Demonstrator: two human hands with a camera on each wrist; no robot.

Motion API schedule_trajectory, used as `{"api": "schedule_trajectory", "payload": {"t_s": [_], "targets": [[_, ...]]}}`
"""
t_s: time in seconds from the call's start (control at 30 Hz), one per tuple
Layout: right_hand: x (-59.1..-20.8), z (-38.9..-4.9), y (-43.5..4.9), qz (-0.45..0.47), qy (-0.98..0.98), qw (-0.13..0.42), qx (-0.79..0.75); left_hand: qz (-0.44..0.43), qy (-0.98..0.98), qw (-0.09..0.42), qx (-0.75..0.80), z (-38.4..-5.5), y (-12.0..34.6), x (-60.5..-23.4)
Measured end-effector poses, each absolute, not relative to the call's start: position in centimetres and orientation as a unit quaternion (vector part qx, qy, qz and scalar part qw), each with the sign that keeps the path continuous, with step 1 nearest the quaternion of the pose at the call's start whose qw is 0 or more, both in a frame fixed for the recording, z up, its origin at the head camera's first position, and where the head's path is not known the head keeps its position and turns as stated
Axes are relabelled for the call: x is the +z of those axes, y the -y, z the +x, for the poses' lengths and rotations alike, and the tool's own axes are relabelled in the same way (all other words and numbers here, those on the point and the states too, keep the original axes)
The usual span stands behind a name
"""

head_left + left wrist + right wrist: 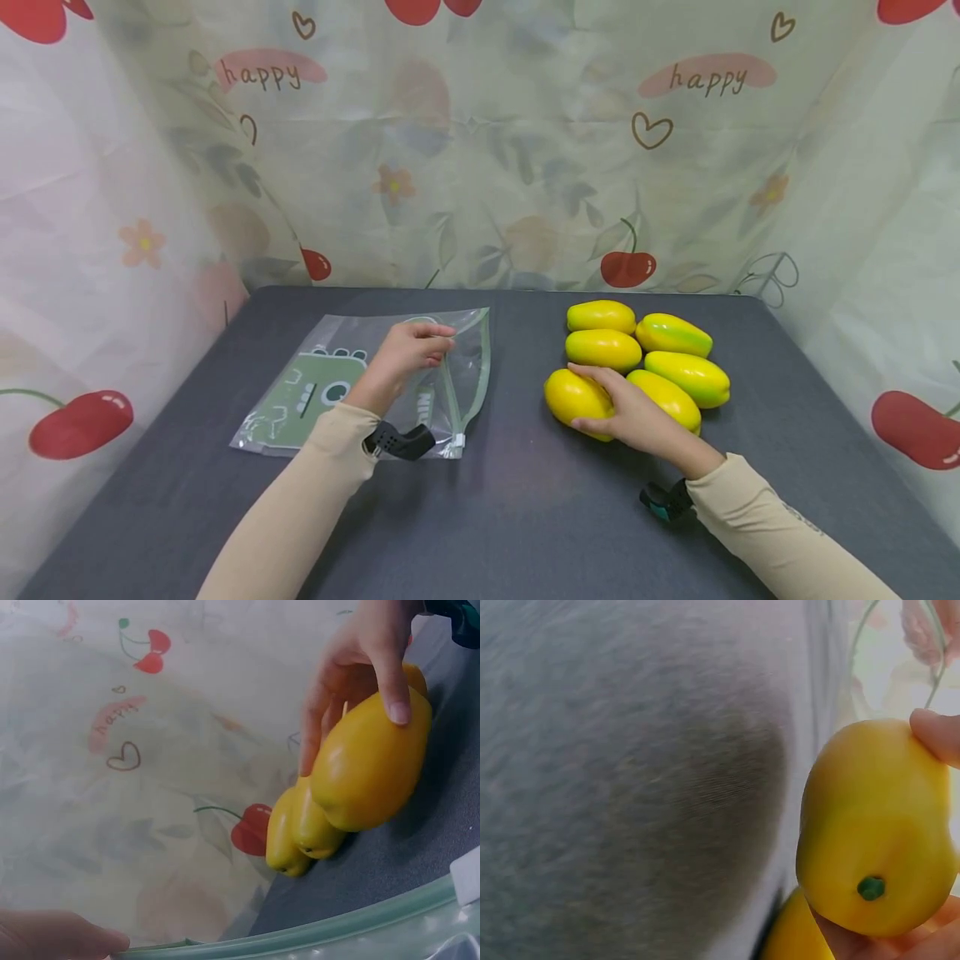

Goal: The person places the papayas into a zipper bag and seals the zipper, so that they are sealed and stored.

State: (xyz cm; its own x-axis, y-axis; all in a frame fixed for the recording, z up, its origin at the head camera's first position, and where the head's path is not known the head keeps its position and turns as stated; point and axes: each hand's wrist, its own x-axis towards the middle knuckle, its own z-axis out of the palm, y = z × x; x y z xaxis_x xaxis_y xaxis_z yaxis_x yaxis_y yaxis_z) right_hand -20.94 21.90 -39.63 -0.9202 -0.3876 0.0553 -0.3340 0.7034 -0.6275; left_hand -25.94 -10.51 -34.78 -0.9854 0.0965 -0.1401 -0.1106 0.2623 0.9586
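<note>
My right hand (633,412) is curled over a glossy yellow, plump oval fruit (576,402), thumb along its near side and fingers across the far side; I judge that this wide grip stops so smooth and round a thing from slipping. It is at the front left of its group, the one nearest the bag, so likely the handiest to take. Whether it is clear of the table, I cannot tell.

My left hand (403,358) pinches the pale green zip rim (450,392) of a flat, clear plastic bag with green-and-white printing (307,408). The two edges of its mouth stand apart, presumably because of that pinch, and face the fruit side. A small white slider (456,443) sits at the mouth's near end, which would leave the zip undone.

Beyond my right fingers, five more glossy oval fruits (603,350), some tinged green, lie close together, perhaps gathered for easy reach. All of this rests on a dark grey cloth-like tabletop (510,533), before a pale curtain printed with cherries (480,167).
</note>
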Motion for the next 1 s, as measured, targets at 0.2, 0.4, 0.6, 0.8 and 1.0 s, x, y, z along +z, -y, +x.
{"api": "schedule_trajectory", "payload": {"t_s": [0.2,0.4,0.6,0.8,1.0], "targets": [[-38.2,-20.8,-21.3,-0.201,-0.916,0.022,-0.346,0.001,-0.79,0.094,0.605,-25.8,10.2,-34.8],[-36.7,-20.6,-20.6,-0.204,-0.901,0.015,-0.382,0.002,-0.789,0.096,0.607,-25.6,9.9,-34.6],[-35.7,-20.5,-19.8,-0.22,-0.88,0.003,-0.421,0.011,-0.781,0.092,0.617,-25.6,9.5,-34.7],[-35.5,-20.6,-18.6,-0.241,-0.862,-0.012,-0.445,0.015,-0.781,0.091,0.617,-25.6,9.3,-34.6],[-35.6,-20.7,-17.2,-0.255,-0.849,0.002,-0.463,0.013,-0.779,0.092,0.62,-25.4,9.0,-34.5]]}}
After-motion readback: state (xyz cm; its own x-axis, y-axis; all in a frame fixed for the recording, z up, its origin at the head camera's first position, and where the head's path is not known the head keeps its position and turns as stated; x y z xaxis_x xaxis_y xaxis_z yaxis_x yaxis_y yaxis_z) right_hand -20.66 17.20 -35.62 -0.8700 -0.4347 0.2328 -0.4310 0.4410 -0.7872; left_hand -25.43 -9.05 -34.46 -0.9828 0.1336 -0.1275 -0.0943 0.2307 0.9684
